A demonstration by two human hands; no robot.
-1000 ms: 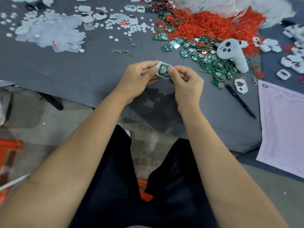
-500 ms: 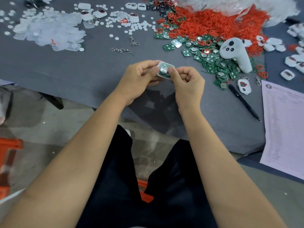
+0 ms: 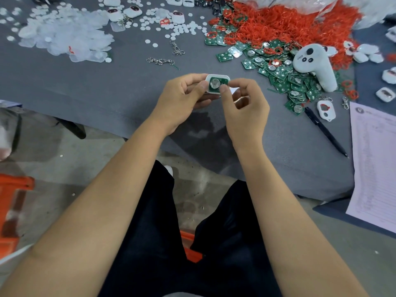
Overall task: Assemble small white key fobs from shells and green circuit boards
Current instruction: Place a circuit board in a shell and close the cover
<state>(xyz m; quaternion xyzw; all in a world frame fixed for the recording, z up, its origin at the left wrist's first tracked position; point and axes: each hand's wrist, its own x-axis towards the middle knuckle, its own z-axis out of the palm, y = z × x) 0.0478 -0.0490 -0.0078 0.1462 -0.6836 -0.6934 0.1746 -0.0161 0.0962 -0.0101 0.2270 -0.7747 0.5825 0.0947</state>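
Far left on the grey table (image 3: 120, 86) lies a heap of clear film pieces (image 3: 64, 35), then loose white discs (image 3: 182, 28) and two key chains (image 3: 160, 61).

At centre, above the table's near edge, both hands share one part. The left hand (image 3: 182, 99) grasps a white shell (image 3: 217, 83) from its left end, thumb on the face and fingers curled behind. A green board (image 3: 216, 84) sits inside the shell, its round metal cell facing up towards the camera. The shell's long axis runs side to side, from one hand to the other. The right hand (image 3: 246, 106) comes in from the right end: its thumb tip presses the board's lower right corner and the forefinger arches over the shell's right edge, so it pinches shell and board together; its other fingers curl loosely with nothing in them.

The board looks nearly seated. It lies straight under both thumbs, so the likely next move is a push down into the shell, the left hand bracing from behind. Whether the board's far edge has dropped below the rim I cannot tell.

Further right lie the pile of boards (image 3: 285, 80), red rings (image 3: 289, 24), a white controller (image 3: 317, 65), a pen (image 3: 325, 131), a spare shell (image 3: 325, 110) and a printed sheet (image 3: 375, 168)
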